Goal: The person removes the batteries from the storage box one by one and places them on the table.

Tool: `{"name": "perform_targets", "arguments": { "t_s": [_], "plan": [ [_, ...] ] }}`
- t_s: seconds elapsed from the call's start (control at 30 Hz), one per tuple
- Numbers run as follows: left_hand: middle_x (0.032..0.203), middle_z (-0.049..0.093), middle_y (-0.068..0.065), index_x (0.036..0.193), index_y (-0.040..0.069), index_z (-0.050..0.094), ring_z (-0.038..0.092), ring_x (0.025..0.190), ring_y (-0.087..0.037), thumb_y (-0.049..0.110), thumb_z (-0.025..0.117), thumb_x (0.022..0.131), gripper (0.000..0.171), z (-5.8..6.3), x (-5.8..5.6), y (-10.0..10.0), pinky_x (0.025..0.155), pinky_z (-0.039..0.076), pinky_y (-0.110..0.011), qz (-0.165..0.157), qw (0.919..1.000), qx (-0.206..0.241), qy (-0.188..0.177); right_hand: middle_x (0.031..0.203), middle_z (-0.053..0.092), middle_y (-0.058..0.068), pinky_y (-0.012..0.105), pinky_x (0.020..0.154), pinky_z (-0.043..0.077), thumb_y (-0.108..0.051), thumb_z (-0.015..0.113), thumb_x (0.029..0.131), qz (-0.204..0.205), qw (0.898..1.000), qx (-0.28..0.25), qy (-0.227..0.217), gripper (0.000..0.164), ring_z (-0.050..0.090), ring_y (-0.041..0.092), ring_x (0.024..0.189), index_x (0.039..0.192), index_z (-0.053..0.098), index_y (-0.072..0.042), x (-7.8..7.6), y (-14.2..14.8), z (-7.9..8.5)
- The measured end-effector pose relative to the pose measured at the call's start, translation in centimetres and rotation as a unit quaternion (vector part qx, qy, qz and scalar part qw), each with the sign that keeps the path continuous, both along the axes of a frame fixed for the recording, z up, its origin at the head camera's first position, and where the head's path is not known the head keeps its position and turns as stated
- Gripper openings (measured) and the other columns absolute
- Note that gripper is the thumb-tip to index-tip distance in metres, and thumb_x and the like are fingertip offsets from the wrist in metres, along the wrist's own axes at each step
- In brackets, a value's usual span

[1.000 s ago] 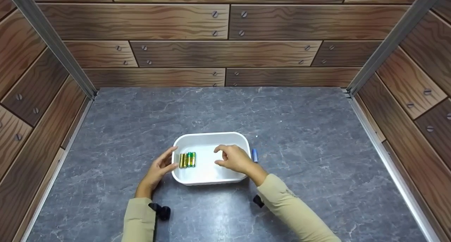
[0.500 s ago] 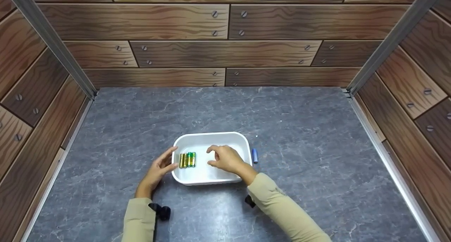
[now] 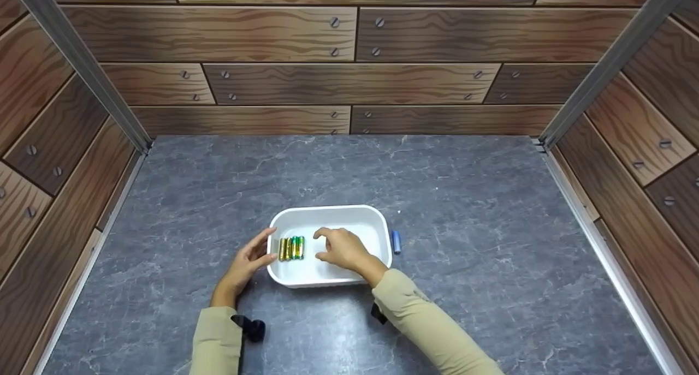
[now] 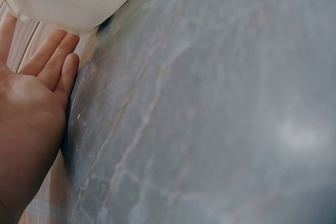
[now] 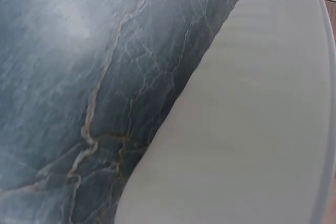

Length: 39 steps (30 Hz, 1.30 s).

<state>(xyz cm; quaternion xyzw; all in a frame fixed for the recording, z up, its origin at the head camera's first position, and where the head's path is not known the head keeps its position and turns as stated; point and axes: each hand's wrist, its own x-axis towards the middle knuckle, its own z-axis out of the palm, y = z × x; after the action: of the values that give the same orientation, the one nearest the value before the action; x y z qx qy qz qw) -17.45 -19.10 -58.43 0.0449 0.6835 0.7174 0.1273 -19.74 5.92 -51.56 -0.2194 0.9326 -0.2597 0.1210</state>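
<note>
Seen from my remote station, the left hand (image 3: 246, 260) stands with fingers spread wide against the end of a smooth white, round-cornered rectangular tray (image 3: 327, 207) on the grey marbled worktop (image 3: 464, 227), while the right hand (image 3: 345, 248) hovers over it, thumb and forefinger curved well apart. Shiny gold-and-green cylindrical batteries (image 3: 288, 248) lie in a row inside, between both hands; a small blue cylinder (image 3: 396, 242) lies outside, beyond the right hand.
</note>
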Motion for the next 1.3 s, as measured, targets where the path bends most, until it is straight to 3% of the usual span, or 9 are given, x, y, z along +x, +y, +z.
{"name": "perform_targets", "arguments": {
  "t_s": [0.33, 0.77, 1.03, 1.3],
  "plan": [
    [0.156, 0.03, -0.024, 0.148, -0.003, 0.032, 0.034, 0.141, -0.041, -0.001, 0.062, 0.088, 0.067, 0.2, 0.1, 0.1, 0.092, 0.048, -0.017, 0.008, 1.0, -0.001, 0.001, 0.082, 0.068, 0.008, 0.024, 0.061, 0.04, -0.022, 0.074, 0.081, -0.003, 1.0, 0.016, 0.017, 0.041, 0.051, 0.01, 0.067, 0.119, 0.063, -0.012, -0.4, -1.3, -1.0],
    [0.156, 0.031, -0.022, 0.147, -0.002, 0.034, 0.034, 0.141, -0.039, -0.003, 0.061, 0.088, 0.065, 0.0, 0.0, 0.2, 0.093, 0.048, -0.018, 0.012, 0.9999, 0.005, 0.003, 0.082, 0.068, 0.009, 0.025, 0.059, 0.04, -0.022, 0.077, 0.078, -0.021, 1.0, 0.013, 0.006, 0.046, 0.052, 0.012, 0.066, 0.12, 0.062, -0.011, -0.7, -2.4, -1.9],
    [0.156, 0.03, -0.023, 0.147, -0.003, 0.033, 0.032, 0.142, -0.039, -0.002, 0.062, 0.089, 0.066, 0.0, 0.2, 0.1, 0.094, 0.046, -0.015, 0.013, 0.9999, 0.001, 0.011, 0.089, 0.071, 0.009, 0.035, 0.073, 0.051, -0.028, 0.081, 0.076, -0.048, 0.998, 0.026, -0.006, 0.057, 0.064, 0.022, 0.081, 0.126, 0.059, -0.012, -0.8, -3.2, -2.2],
    [0.157, 0.029, -0.022, 0.147, -0.003, 0.033, 0.032, 0.143, -0.04, -0.002, 0.062, 0.088, 0.066, -0.1, 0.0, 0.2, 0.095, 0.046, -0.016, 0.01, 0.9999, 0.006, 0.011, 0.114, 0.071, 0.017, 0.042, 0.088, 0.053, -0.027, 0.083, 0.073, -0.059, 0.998, 0.02, -0.013, 0.066, 0.067, 0.033, 0.103, 0.131, 0.056, -0.01, -0.7, -3.5, -2.6]
  ]
}}
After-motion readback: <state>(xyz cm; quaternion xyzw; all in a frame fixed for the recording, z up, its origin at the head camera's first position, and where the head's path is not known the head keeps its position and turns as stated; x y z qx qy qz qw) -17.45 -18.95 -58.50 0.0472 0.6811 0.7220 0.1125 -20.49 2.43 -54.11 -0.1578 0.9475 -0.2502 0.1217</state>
